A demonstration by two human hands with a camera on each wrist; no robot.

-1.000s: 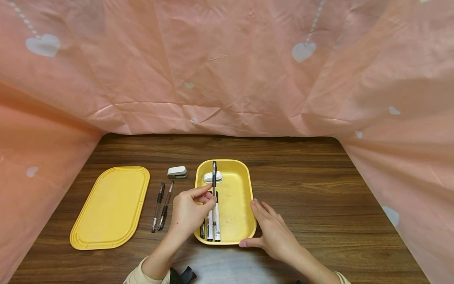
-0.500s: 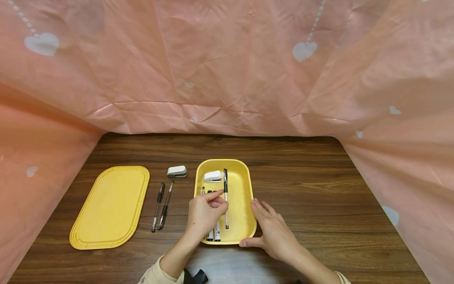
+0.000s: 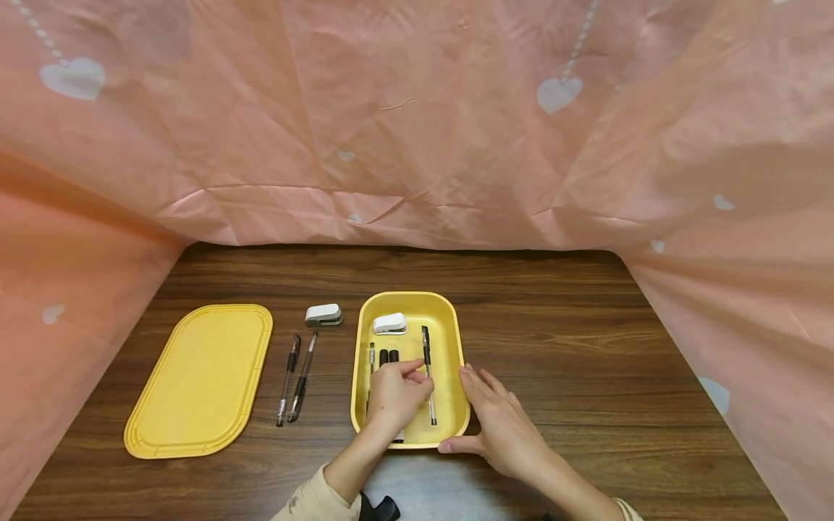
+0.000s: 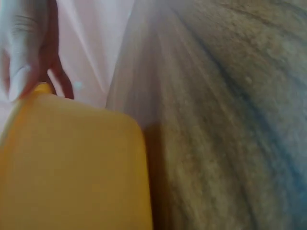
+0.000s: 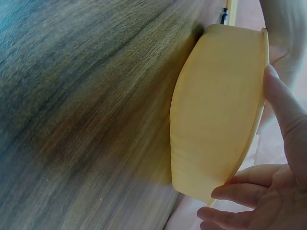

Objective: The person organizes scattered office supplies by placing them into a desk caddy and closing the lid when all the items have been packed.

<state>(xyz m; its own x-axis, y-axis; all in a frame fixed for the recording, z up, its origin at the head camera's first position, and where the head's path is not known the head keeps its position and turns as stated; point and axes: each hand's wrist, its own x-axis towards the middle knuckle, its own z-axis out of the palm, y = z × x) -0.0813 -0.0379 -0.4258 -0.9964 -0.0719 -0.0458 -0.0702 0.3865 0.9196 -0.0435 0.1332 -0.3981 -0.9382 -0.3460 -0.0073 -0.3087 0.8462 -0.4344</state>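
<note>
A yellow plastic box (image 3: 405, 298) stands uncovered on the wooden table. Inside it my left hand (image 3: 399, 398) pinches a black-and-clear gel pen (image 3: 426, 347) between thumb and fingers, right of two black-capped markers (image 3: 389, 355). The hand covers most of the markers and of another slim pen (image 3: 372, 354) by the left wall. A white stapler (image 3: 389, 324) lies at the box's far end. My right hand (image 3: 502, 423) touches the box's near right corner, thumb in front and fingers along the side. In the right wrist view its thumb (image 5: 283, 98) lies at the rim.
Left of the box lie two gel pens (image 3: 288, 380) side by side and a second white stapler (image 3: 323, 315). Farther left, the yellow lid (image 3: 198, 380) is flat on the table. A pink curtain (image 3: 417, 130) with pale hearts surrounds the back and sides.
My left hand has carried the gel pen rightward, from above the markers to the box's middle right, and lower. The right hand has stayed at the corner.
</note>
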